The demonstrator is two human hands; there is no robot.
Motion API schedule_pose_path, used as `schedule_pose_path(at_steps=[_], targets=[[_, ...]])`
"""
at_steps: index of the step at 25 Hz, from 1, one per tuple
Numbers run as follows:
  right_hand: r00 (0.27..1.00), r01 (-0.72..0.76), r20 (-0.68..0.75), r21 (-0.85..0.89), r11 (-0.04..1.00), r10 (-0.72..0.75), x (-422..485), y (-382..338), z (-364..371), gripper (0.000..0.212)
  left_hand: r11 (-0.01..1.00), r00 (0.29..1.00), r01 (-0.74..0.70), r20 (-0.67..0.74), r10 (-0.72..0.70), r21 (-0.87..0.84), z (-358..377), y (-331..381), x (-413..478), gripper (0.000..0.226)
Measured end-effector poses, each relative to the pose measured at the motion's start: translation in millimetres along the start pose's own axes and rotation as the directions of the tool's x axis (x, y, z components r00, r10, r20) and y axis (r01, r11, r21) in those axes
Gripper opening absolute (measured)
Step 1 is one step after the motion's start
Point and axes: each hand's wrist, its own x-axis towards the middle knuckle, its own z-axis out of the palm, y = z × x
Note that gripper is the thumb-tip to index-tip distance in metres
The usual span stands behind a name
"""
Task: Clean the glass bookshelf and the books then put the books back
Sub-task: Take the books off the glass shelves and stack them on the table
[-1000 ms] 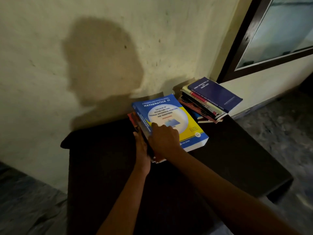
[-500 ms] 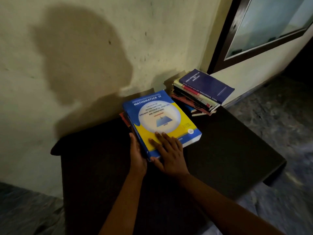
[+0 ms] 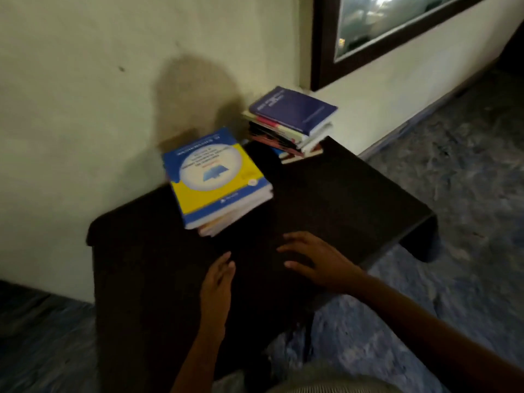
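A blue and yellow mathematics book (image 3: 215, 177) lies on top of a small pile of books on the dark low table (image 3: 354, 199), near the wall. Behind it to the right is a second stack topped by a dark blue book (image 3: 293, 109). My left hand (image 3: 218, 279) hovers over the table in front of the pile, fingers straight and holding nothing. My right hand (image 3: 314, 259) is spread over the table to the right of it, also holding nothing. Both hands are apart from the books.
The table stands against a pale wall (image 3: 85, 95). A dark-framed glass pane (image 3: 368, 32) sits in the wall at the upper right, above a white ledge. Patterned grey floor (image 3: 467, 165) surrounds the table.
Both hands have let go of the mathematics book pile and pulled back toward me. The camera has shifted, so the books now sit farther up in view.
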Motion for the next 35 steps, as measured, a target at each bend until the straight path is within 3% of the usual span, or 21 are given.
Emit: schedule_pose_path(at_steps=[2,4,6,8,10,12,15,17,18,19,21,22,23,26,29,31,33,35], targets=[[0.981,-0.186,0.067,0.065,0.98,0.182,-65,44,-29,0.034,0.996,0.989,-0.047,0.144,0.036,0.07,55,8,-40,0.022],[0.94,-0.341,0.033,0.166,0.925,0.341,-125,85,-58,0.028,0.98,0.928,-0.11,0.37,0.043,0.163,121,16,-62,0.025],[0.883,-0.443,-0.054,0.235,0.865,0.467,-179,122,-86,0.027,0.944,0.803,-0.233,0.593,0.052,0.232,198,22,-74,0.031],[0.815,-0.51,-0.131,0.302,0.805,0.565,-222,159,-119,0.028,0.915,0.688,-0.33,0.723,0.064,0.233,277,31,-86,0.031],[0.741,-0.562,-0.193,0.347,0.751,0.643,-254,199,-160,0.028,0.914,0.598,-0.347,0.801,0.041,0.212,348,46,-105,0.034],[0.686,-0.612,-0.199,0.362,0.703,0.7,-271,244,-198,0.028,0.912,0.543,-0.344,0.84,-0.003,0.225,407,46,-117,0.052],[0.675,-0.648,-0.114,0.382,0.659,0.729,-280,317,-229,0.028,0.864,0.467,-0.362,0.871,-0.156,0.349,467,23,-121,0.059],[0.683,-0.647,-0.088,0.386,0.657,0.725,-289,370,-243,0.029,0.841,0.398,-0.412,0.9,-0.179,0.35,508,1,-115,0.088],[0.669,-0.66,-0.077,0.395,0.639,0.739,-299,395,-247,0.03,0.853,0.41,-0.352,0.883,-0.229,0.385,531,-8,-109,0.088],[0.636,-0.687,-0.052,0.416,0.595,0.77,-313,420,-248,0.03,0.853,0.424,-0.26,0.847,-0.32,0.453,555,-13,-104,0.074],[0.528,-0.763,0.025,0.453,0.461,0.849,-350,462,-246,0.03,0.849,0.52,-0.076,0.747,-0.413,0.523,611,-18,-88,0.048],[0.463,-0.797,0.057,0.464,0.387,0.885,-372,478,-243,0.03,0.851,0.574,-0.024,0.704,-0.418,0.524,639,-15,-85,0.05],[0.39,-0.825,0.086,0.475,0.306,0.917,-398,498,-246,0.031,0.858,0.574,-0.018,0.708,-0.411,0.512,677,-13,-81,0.055],[0.158,-0.852,0.1,0.517,0.084,0.982,-476,546,-268,0.032,0.853,0.478,-0.178,0.801,-0.36,0.49,808,16,-84,0.036],[-0.088,-0.765,0.109,0.629,-0.138,0.99,-538,590,-288,0.03,0.859,0.375,-0.299,0.879,-0.295,0.416,938,47,-94,0.03],[-0.182,-0.688,0.139,0.689,-0.227,0.973,-563,627,-302,0.031,0.871,0.304,-0.327,0.914,-0.269,0.365,1007,64,-100,0.03],[-0.229,-0.635,0.171,0.72,-0.28,0.958,-580,679,-325,0.03,0.869,0.262,-0.325,0.918,-0.296,0.373,1064,73,-101,0.03],[-0.219,-0.649,0.182,0.706,-0.282,0.959,-587,738,-360,0.03,0.858,0.308,-0.282,0.887,-0.343,0.43,1105,81,-89,0.031]])
